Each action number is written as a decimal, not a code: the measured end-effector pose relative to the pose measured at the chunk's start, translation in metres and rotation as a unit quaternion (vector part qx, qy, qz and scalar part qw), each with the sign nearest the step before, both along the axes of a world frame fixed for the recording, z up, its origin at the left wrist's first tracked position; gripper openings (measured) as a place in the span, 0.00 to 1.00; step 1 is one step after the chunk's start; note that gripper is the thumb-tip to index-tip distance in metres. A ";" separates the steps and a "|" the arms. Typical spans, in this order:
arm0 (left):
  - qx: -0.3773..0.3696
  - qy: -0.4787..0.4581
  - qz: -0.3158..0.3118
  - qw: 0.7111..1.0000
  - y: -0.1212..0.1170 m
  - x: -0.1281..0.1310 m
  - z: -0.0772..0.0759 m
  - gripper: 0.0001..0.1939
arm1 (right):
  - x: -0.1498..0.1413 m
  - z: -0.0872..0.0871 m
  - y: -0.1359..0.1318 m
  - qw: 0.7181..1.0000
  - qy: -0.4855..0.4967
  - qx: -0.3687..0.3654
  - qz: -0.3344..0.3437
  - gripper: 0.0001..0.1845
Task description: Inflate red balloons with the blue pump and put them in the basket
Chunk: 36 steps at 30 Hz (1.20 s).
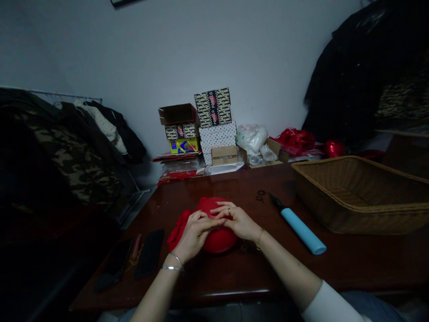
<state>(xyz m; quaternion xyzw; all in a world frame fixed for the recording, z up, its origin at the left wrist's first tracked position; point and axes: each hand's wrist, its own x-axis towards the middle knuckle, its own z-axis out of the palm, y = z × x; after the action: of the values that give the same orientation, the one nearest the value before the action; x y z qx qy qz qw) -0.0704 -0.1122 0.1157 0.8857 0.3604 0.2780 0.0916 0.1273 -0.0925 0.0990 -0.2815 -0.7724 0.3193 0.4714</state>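
We see the left hand [194, 232] and right hand [237, 221], fingers bent together over a round red balloon [219, 241] on the brown wooden bench [217, 278]; whether they pinch it, we cannot tell. At right stands a tan wicker basket [372, 219]; behind, an open cardboard box [273, 146] holds translucent plastic [267, 153].

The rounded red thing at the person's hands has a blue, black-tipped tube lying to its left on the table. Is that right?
Not to its left: in the head view, the blue, black-tipped tube lies on the table to the right of the rounded red thing, which is indeed at the person's left hand and right hand.
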 end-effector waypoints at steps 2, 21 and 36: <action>-0.015 -0.024 0.007 1.000 0.001 0.000 0.000 0.16 | 0.003 0.000 -0.002 1.000 0.000 -0.003 0.001 0.07; -0.158 -0.344 0.082 0.922 0.009 0.017 -0.014 0.11 | -0.001 0.016 -0.024 0.992 -0.104 0.045 -0.047 0.12; 0.050 -0.211 0.249 0.944 -0.012 0.040 -0.018 0.08 | -0.032 -0.002 -0.022 0.931 0.007 0.159 -0.328 0.18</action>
<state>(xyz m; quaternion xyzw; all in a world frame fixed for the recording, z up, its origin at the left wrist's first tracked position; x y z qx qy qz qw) -0.0299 -0.1242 0.0974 0.6923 0.5272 0.4902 0.0493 0.0953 -0.1146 0.0971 -0.4378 -0.6748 0.0218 0.5937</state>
